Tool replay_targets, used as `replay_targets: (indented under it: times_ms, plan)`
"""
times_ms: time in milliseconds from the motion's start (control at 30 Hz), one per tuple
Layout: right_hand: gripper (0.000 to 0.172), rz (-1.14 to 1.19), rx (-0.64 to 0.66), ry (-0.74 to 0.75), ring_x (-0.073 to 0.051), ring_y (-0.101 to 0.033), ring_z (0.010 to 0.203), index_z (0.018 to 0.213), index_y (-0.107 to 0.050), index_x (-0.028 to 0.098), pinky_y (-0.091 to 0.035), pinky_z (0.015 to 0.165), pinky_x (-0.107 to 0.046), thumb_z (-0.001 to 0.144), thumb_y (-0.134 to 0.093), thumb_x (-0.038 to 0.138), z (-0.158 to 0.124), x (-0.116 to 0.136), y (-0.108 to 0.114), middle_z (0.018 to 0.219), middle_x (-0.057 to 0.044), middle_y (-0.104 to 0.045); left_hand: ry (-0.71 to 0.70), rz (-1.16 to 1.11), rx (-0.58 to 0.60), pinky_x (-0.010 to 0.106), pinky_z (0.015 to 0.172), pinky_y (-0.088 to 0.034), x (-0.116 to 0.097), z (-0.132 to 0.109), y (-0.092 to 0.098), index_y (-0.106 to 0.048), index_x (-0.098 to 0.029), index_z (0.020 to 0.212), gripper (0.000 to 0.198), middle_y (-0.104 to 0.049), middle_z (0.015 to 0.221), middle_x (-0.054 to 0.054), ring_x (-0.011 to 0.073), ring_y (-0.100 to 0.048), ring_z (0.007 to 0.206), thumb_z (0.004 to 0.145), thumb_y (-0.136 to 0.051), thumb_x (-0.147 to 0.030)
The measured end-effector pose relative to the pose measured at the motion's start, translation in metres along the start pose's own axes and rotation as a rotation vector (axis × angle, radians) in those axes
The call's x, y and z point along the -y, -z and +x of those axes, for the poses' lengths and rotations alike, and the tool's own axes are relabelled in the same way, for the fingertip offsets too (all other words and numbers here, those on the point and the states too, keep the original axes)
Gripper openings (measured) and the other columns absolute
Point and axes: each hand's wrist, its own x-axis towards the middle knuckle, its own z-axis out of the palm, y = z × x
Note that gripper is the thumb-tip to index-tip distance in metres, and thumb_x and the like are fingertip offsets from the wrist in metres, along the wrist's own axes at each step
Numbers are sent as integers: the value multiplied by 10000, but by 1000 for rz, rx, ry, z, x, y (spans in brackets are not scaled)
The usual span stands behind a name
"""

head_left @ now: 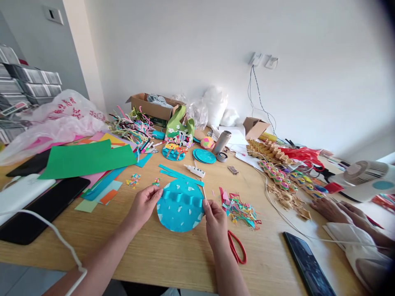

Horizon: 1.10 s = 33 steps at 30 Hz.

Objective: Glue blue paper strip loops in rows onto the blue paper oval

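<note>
A round blue paper disc (180,218) with small pale patches is held up between my two hands. Across its upper part runs a wavy blue paper strip (182,199). My left hand (147,204) pinches the left edge, by the strip's end. At the right edge, my right hand (216,222) has thumb and fingers closed on the disc; a thin pale stick (204,191) pokes up beside the thumb. Flat blue strips (173,174) lie just behind the disc, near a white glue bottle (195,170). Red scissor handles (237,248) show beside my right wrist.
Paper scraps (242,211) lie to the right, coloured sheets (89,158) to the left. Farther back are decorated blue discs (173,152), a metal flask (221,142) and a cardboard box (149,107). A phone (307,263), a fan (364,176) and another person's hands (331,209) are at right.
</note>
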Motion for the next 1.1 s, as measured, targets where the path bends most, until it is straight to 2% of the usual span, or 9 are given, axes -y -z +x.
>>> replay_targets:
  times_ms: [233,400,533,600,700,900,1100]
  plan:
    - [486,21,28,-9,-117,-361,551,609,-526,206,-320,538,-257,771,-655,645,-2,5,-3,553,41,-425,23,-19,-32,231,597,-388,4,1,0,-666,-193,653,366,-570,623,-23,136,-484,626,621,-776,-540]
    - [487,92,0,-56,-111,-342,529,620,-531,211,-299,519,-256,748,-660,663,1,3,-3,546,49,-415,117,-125,24,268,589,-448,4,2,-1,-642,-193,654,438,-588,616,-8,157,-526,607,620,-750,-616]
    - [464,154,-8,-79,-108,-338,524,630,-545,208,-283,512,-254,745,-682,636,2,-1,-1,550,52,-416,173,-191,29,259,574,-464,3,3,0,-647,-195,621,421,-596,599,-9,149,-540,589,556,-813,-576]
    - [458,163,-1,-77,-107,-341,526,625,-555,205,-284,515,-254,748,-686,626,2,-2,-1,550,51,-418,173,-197,3,257,563,-464,2,3,1,-659,-197,635,437,-597,591,-11,146,-537,575,534,-819,-591]
    - [453,166,2,-78,-106,-341,526,622,-561,202,-289,519,-255,756,-686,617,2,-2,-1,545,52,-413,160,-185,-1,280,594,-488,1,3,1,-683,-193,688,476,-628,628,10,166,-567,609,581,-768,-649]
    - [438,204,4,-106,-111,-354,529,627,-554,207,-302,521,-256,755,-702,599,3,-8,1,549,52,-428,123,-87,43,246,551,-427,0,1,0,-666,-180,634,391,-593,593,-10,132,-509,568,590,-801,-544]
    - [418,209,23,-105,-111,-367,539,635,-578,201,-305,529,-254,761,-713,575,3,-10,0,554,48,-440,105,-35,43,246,538,-405,3,2,2,-674,-180,657,382,-579,577,-14,135,-496,563,618,-764,-549]
